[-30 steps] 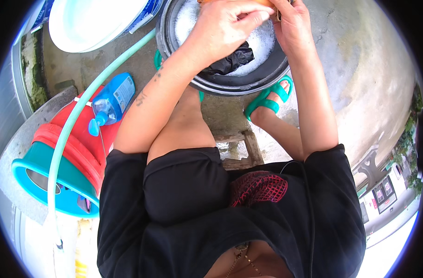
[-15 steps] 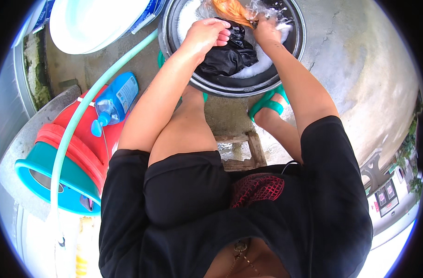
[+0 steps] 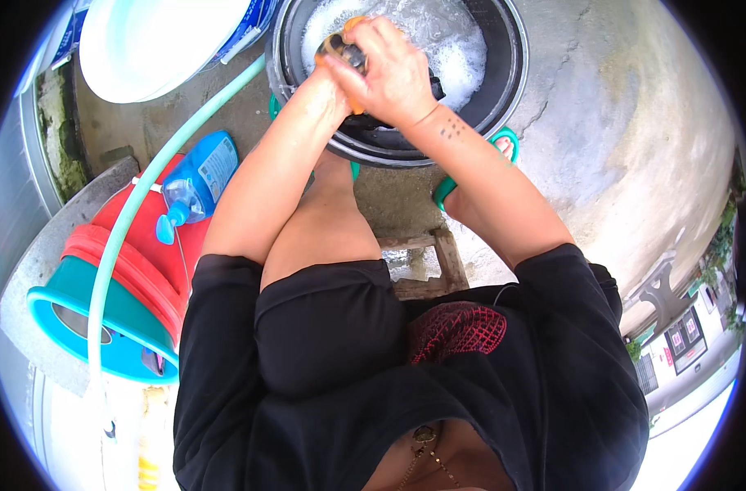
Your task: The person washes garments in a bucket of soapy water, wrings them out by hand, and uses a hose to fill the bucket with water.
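A black round basin (image 3: 504, 82) of sudsy water (image 3: 459, 61) stands in front of me. Over its left side my two hands are pressed together. My right hand (image 3: 391, 78) is closed round a wet orange and black cloth garment (image 3: 340, 51), bunched up small. Behind it, partly covered, my left hand (image 3: 330, 85) grips the same bundle from the left. Motion blurs the cloth. Below my wrists a dark garment (image 3: 365, 123) shows at the near side of the basin, mostly hidden by my hands and arms.
A white tub (image 3: 156, 49) is at the upper left. A pale green hose (image 3: 156, 168) curves past a blue pump bottle (image 3: 201, 177) lying on a red basin (image 3: 128, 245). Below it is a teal basin (image 3: 103, 323). A wooden stool (image 3: 451, 262) stands between my legs.
My right hand has moved left across the basin with the orange cloth to meet my left hand. Both now squeeze it together. The splash at the far right side has settled.
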